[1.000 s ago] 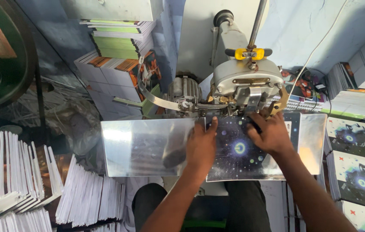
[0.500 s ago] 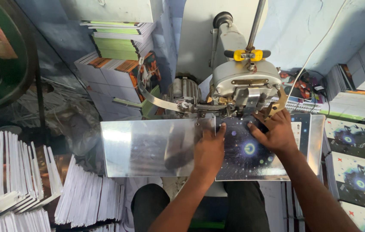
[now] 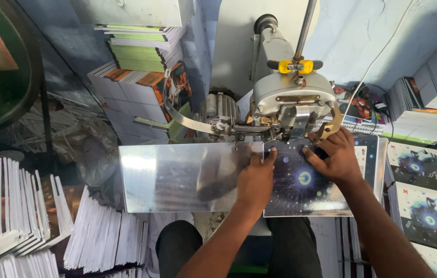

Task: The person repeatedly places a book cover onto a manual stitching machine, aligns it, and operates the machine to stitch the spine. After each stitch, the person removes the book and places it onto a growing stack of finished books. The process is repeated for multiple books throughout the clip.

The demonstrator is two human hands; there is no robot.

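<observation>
Both my hands press flat on a dark, glossy booklet cover printed with a glowing ring (image 3: 306, 180), which lies on the shiny sheet-metal tabletop (image 3: 177, 175) under the head of a grey metal stitching machine (image 3: 293, 100). My left hand (image 3: 254, 180) rests fingers outstretched along the cover's left edge; my right hand (image 3: 334, 154) is spread at its top, fingertips right by the machine head (neither grips anything). Stacks of white-edged booklets (image 3: 33, 216) stand lower left; matching dark covers (image 3: 426, 195) lie at right.
</observation>
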